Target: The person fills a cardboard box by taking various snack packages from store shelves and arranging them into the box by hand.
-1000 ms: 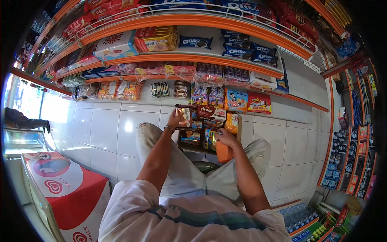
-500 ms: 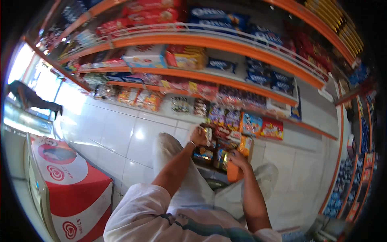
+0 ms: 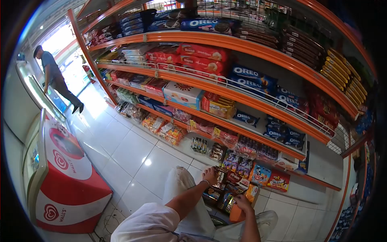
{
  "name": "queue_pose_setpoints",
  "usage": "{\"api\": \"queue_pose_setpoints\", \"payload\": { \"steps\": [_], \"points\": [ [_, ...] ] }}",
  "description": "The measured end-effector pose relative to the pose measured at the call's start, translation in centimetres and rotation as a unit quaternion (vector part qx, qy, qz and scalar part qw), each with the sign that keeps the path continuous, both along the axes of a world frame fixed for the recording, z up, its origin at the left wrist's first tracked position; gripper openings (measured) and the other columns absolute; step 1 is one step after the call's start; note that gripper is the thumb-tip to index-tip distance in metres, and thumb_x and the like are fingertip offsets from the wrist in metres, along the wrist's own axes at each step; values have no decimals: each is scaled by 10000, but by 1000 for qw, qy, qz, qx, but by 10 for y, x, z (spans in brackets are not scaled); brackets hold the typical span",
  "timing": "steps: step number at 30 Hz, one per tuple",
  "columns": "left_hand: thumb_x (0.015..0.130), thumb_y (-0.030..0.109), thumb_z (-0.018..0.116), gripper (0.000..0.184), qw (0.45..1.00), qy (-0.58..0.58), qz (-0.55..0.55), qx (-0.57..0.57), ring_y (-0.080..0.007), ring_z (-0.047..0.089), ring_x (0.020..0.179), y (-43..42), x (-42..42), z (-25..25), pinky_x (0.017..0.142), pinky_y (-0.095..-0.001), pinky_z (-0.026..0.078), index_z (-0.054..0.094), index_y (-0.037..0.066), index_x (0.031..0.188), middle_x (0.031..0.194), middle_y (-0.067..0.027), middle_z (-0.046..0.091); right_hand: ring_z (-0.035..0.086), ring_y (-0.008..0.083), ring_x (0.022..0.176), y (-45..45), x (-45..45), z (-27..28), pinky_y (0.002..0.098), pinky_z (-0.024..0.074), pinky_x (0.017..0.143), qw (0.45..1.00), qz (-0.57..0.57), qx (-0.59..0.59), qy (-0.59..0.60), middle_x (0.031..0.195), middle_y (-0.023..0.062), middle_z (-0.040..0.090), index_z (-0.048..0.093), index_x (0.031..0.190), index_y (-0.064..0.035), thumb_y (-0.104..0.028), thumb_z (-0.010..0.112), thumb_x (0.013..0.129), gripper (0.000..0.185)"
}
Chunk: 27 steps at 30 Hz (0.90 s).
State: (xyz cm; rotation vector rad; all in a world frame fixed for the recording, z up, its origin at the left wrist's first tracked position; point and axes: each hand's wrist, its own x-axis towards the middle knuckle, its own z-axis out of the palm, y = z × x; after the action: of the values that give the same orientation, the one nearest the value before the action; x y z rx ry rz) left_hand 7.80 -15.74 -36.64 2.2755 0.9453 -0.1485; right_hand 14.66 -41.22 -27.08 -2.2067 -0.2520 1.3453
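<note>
My left hand [image 3: 209,176] is curled against the side of a dark brown snack packet [image 3: 219,179], at the left edge of a group of packets low in front of me. Beside that packet lies a red-brown Arden packet [image 3: 237,180]. My right hand [image 3: 243,203] has its fingers bent at the right of a shiny gold-and-dark packet [image 3: 226,201]; what is between them is hidden. Just below this hand stands an orange box [image 3: 236,214], and a yellow-orange pack [image 3: 252,192] lies to its upper right. Another dark packet [image 3: 211,194] sits between my hands.
Orange-edged shelves [image 3: 193,76] of biscuits rise ahead. Purple packets [image 3: 238,164], a blue box [image 3: 261,174] and a red box [image 3: 278,180] border the bottom shelf. A red-and-white Wall's freezer [image 3: 68,189] stands left on the tiled floor [image 3: 143,173]. A person [image 3: 56,76] stands far left.
My view has tilted up, so the shelves and my hands appear lower and the upper shelves show. Both hands stay at the same packets. The person at far left is now fully visible.
</note>
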Motion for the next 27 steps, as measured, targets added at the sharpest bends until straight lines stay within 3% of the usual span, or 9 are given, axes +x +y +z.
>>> {"api": "queue_pose_setpoints", "payload": {
  "steps": [6, 8, 10, 11, 15, 18, 20, 24, 27],
  "points": [
    [775, 554, 576, 872, 997, -26, 66, 7, -413, 402, 1178, 3, 4, -16, 924, -581, 344, 213, 104, 1428, 1285, -211, 415, 615, 233, 943, -5, 2, -3, 376, 473, 807, 999, 30, 26, -12, 1074, 136, 621, 533, 1209, -3, -302, 547, 910, 423],
    [839, 438, 561, 624, 973, -168, 129, 88, -407, 463, 1063, 13, 14, 6, 877, -506, 393, 427, -5, 1257, 1123, -224, 495, 616, 234, 940, -6, 2, -3, 371, 473, 807, 999, 11, 30, -7, 1077, 139, 620, 528, 1214, 6, -302, 550, 908, 434],
    [894, 166, 547, 283, 904, -404, 94, 106, -339, 492, 913, 21, 23, 103, 809, -421, 400, 487, -15, 1102, 991, -193, 504, 618, 235, 937, -6, 3, 2, 367, 474, 806, 999, -5, 39, -3, 1081, 141, 620, 522, 1218, 14, -302, 553, 907, 445],
    [902, 170, 527, 254, 859, -499, 95, 55, -371, 461, 911, 19, 27, 161, 810, -441, 385, 488, -27, 1057, 986, -201, 481, 626, 230, 914, -7, 3, 5, 361, 476, 800, 999, -2, 38, -13, 1050, 144, 629, 526, 1209, 20, -317, 561, 894, 463],
    [816, 37, 577, 290, 730, -646, -49, 220, -401, 471, 967, 40, 36, 369, 867, -445, 376, 482, -25, 1083, 1031, -203, 510, 637, 221, 880, -3, 6, 15, 354, 482, 790, 999, 4, 42, -31, 997, 144, 643, 530, 1190, 34, -364, 573, 867, 515],
    [782, 85, 599, 338, 669, -593, -101, 436, -379, 461, 1004, 56, 51, 506, 943, -474, 345, 494, 11, 1094, 1058, -177, 518, 629, 234, 898, -5, 6, 0, 372, 476, 811, 997, 0, 67, -23, 1040, 141, 626, 562, 1146, -10, -397, 572, 863, 480],
    [776, 176, 624, 404, 683, -554, -183, 439, -362, 446, 1079, 72, 76, 570, 975, -453, 339, 494, 44, 1135, 1131, -158, 501, 626, 238, 915, -5, 10, -3, 374, 475, 821, 997, 4, 79, -24, 1054, 143, 622, 561, 1149, -17, -404, 571, 864, 480],
    [735, 285, 683, 670, 643, -418, -278, 579, -332, 389, 1226, 95, 132, 646, 1001, -429, 342, 411, 63, 1306, 1286, -157, 449, 616, 258, 958, -8, 15, -2, 381, 471, 839, 996, -3, 87, -31, 1088, 148, 616, 560, 1157, -22, -410, 571, 863, 487],
    [643, 290, 775, 888, 687, -201, -283, 638, -321, 370, 1291, 87, 164, 682, 1035, -420, 340, 332, 64, 1379, 1344, -185, 441, 611, 244, 937, -13, 18, -3, 369, 471, 816, 993, -7, 100, -56, 1056, 136, 620, 568, 1144, -20, -374, 573, 875, 444]
  ]
}}
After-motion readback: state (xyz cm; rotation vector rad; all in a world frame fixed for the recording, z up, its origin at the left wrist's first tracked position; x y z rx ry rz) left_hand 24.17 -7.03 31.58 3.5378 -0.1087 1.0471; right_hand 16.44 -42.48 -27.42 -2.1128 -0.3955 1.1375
